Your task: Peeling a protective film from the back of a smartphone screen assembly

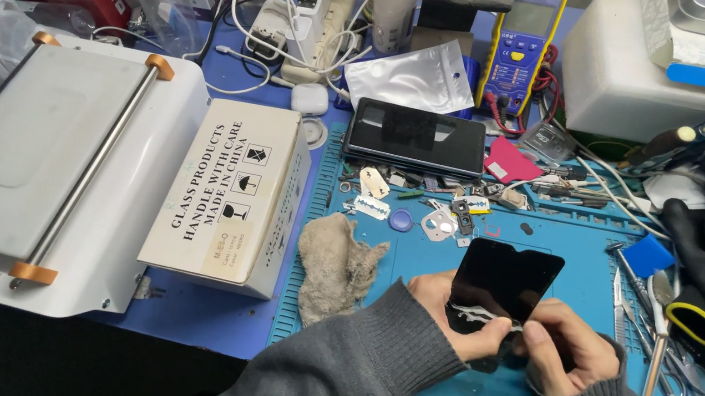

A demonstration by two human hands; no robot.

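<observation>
Head view: both hands are working low centre-right over the blue work mat (583, 258). Left hand (447, 308) is gripping the black phone screen panel (502, 279) at its lower left edge, thumb lying across the glass. Right hand (566, 343) is closing on the panel's lower right corner, fingers curled, pinching at the bottom edge; can't tell whether it's holding anything else there. Panel is tilting up off the mat, top edge pointing away from the person, bottom edge sitting between the two hands. A pale streak is showing on the glass just above the left thumb.

Around it: grey rag (338, 265) is lying on the mat just left of the left hand, not touching. Razor blade (371, 207) and small loose parts are sitting beyond the panel toward the mat's far edge. Dark tablet-like device (418, 138) is lying further back. Tweezers and metal tools (658, 314) are lying right of the right hand, near it. White cardboard box (229, 190) and a white flat-plate machine (43, 173) are standing well left. Yellow multimeter (520, 52) is at the back.
</observation>
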